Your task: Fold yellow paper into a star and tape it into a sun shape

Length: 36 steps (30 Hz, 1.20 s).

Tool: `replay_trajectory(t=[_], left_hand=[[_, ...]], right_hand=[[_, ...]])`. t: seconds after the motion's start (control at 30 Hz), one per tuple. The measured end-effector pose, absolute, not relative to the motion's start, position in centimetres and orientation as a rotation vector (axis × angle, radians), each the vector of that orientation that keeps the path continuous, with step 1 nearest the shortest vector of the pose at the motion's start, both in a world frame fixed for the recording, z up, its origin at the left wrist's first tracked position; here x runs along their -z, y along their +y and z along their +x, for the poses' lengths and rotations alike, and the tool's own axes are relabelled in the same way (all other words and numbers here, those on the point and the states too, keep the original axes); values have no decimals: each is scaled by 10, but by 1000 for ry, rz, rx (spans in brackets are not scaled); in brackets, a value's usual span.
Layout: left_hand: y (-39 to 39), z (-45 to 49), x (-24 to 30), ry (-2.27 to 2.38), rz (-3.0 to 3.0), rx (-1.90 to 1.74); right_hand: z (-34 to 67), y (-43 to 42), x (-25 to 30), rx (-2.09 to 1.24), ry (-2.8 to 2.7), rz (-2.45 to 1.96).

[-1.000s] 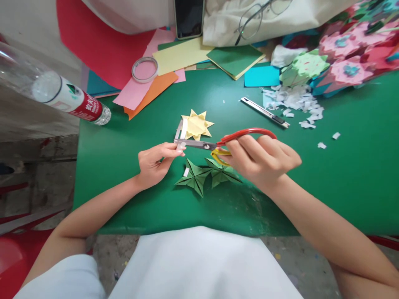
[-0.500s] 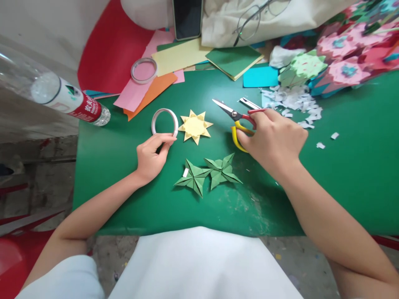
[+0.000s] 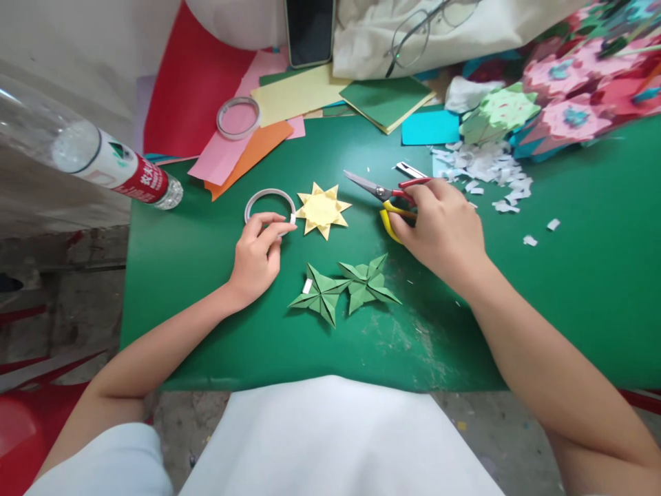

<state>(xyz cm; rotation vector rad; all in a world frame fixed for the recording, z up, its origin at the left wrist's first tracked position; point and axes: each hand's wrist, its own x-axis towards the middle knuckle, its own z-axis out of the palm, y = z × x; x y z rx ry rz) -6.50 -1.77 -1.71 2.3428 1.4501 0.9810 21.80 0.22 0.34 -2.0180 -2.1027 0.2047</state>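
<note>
My left hand [image 3: 257, 256] pinches a small white piece of tape at its fingertips, right beside a white tape ring [image 3: 268, 203] lying flat on the green table [image 3: 206, 310]. A yellow folded paper star [image 3: 322, 209] lies just right of the ring. My right hand [image 3: 441, 227] grips the red and yellow handles of the scissors [image 3: 385, 196], whose blades rest low over the table and point left. Two green folded paper stars [image 3: 345, 289] lie joined between my hands, nearer to me.
A plastic bottle [image 3: 87, 155] lies at the table's left edge. Coloured paper sheets [image 3: 289, 103], a second tape ring [image 3: 238, 116], a phone [image 3: 310, 31], glasses [image 3: 418, 34] on cloth, a utility knife [image 3: 409, 169], white paper scraps [image 3: 490, 172] and paper flowers [image 3: 568, 96] crowd the far side.
My right hand carried the scissors away from the tape to the right and lowered them to the table. The tape ring went from upright in my left hand to flat on the table.
</note>
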Motion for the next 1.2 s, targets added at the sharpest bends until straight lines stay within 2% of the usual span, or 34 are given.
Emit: replay_trajectory(t=[0.17,0.4,0.63,0.87,1.07,1.2], left_hand=[[-23,-63,12,1327,2456,-1091],[-29,-60,9,879,2607,-827],[-36,-53,7,997,2387,-613],[-39,-47,5,1132,2195,-666],[-35,-52,5,889,2040,-780],[-34,-53,6,819,2011,-803]], right_hand=[[218,2,0,-241,-2176,-1866],[219,0,4,-162,-2224,-1801],[215,-1,3,-141,-2251,-1831],[208,-7,-6,-66,-2244,-1796],[192,-20,-14,-47,-2470,-1196],[181,-29,-11,197,-2421,-842]])
